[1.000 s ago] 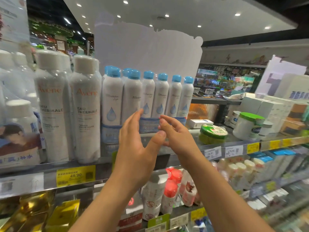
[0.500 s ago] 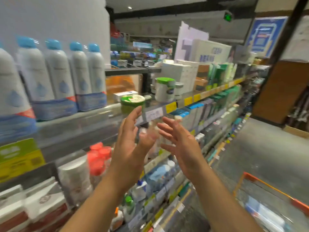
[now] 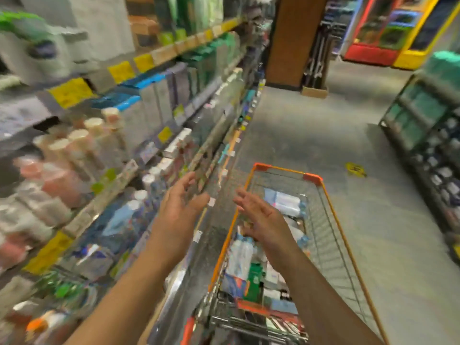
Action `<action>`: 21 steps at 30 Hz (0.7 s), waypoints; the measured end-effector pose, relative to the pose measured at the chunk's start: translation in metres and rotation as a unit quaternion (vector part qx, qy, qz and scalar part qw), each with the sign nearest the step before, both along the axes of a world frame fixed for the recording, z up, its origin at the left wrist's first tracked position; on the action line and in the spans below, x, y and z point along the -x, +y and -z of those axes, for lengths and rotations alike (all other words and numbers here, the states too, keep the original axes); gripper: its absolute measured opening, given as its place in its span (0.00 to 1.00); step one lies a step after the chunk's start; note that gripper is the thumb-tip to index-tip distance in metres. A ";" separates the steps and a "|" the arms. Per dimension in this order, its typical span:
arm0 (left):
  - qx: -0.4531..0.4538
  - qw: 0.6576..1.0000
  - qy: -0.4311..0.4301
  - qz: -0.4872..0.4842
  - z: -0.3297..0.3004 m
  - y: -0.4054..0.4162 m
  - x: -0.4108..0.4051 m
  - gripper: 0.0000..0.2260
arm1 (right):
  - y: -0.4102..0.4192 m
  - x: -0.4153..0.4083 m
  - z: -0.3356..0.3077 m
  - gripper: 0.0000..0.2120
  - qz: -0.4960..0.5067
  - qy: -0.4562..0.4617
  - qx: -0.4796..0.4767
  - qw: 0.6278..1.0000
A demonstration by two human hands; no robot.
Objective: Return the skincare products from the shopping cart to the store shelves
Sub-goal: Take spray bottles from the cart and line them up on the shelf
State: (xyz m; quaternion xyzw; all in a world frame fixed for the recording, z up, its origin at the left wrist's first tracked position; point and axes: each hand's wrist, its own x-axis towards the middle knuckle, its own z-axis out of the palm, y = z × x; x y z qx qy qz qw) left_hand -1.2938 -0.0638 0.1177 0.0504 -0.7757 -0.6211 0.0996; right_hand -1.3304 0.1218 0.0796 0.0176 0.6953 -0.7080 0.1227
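Frame is motion-blurred, fine detail unreadable.

Left hand [image 3: 178, 210]: raised at centre frame, palm facing right, fingers spread and relaxed, holding nothing. It sits over the gap between the shelf edge and the cart, touching neither.

Right hand [image 3: 263, 217]: raised just beside the left, palm facing left, fingers loosely extended, holding nothing. It hovers above the near half of the cart basket, no contact visible.

Orange-framed wire shopping cart [image 3: 331, 210]: at 5 o'clock from centre, long axis pointing up-frame, parked close alongside the shelving.

Skincare products in the cart [image 3: 241, 255]: a loose pile in the basket, lying flat. White spray bottles with blue caps near the hands; another white bottle pack [image 3: 283, 202] at the far end at 1 o'clock from the right hand; a green box [image 3: 252, 280] below the right wrist. Labels not legible.

Multi-tier store shelves [image 3: 119, 150]: fill the 9 o'clock side, running away toward 12. Stocked with blurred bottles and boxes; yellow price tags [image 3: 71, 92] along the shelf edges.

Brown pillar [image 3: 293, 38] at 12 o'clock. Grey floor [image 3: 323, 135] at 2 o'clock with a small yellow floor marker [image 3: 355, 169]. Dark rack [image 3: 428, 135] at 3 o'clock.
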 end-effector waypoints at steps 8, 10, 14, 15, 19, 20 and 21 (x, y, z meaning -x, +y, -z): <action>0.006 0.984 -0.165 0.062 0.078 0.084 0.042 0.35 | 0.110 0.013 0.107 0.11 0.125 -0.161 -0.022 0.979; 0.026 0.977 -0.199 0.075 0.095 0.094 0.045 0.32 | 0.126 0.018 0.129 0.10 0.144 -0.192 -0.024 0.971; 0.037 0.964 -0.254 0.065 0.123 0.103 0.052 0.28 | 0.138 0.030 0.179 0.12 0.135 -0.248 -0.029 0.959; 0.039 0.961 -0.267 0.061 0.130 0.103 0.054 0.28 | 0.137 0.033 0.192 0.13 0.127 -0.264 -0.034 0.956; 0.035 0.952 -0.298 0.059 0.150 0.104 0.063 0.29 | 0.119 0.043 0.240 0.11 0.088 -0.326 -0.050 0.940; 0.030 0.951 -0.303 0.061 0.154 0.104 0.065 0.31 | 0.113 0.047 0.252 0.10 0.075 -0.334 -0.059 0.938; 0.026 0.949 -0.308 0.059 0.159 0.105 0.067 0.35 | 0.106 0.051 0.265 0.10 0.062 -0.334 -0.072 0.938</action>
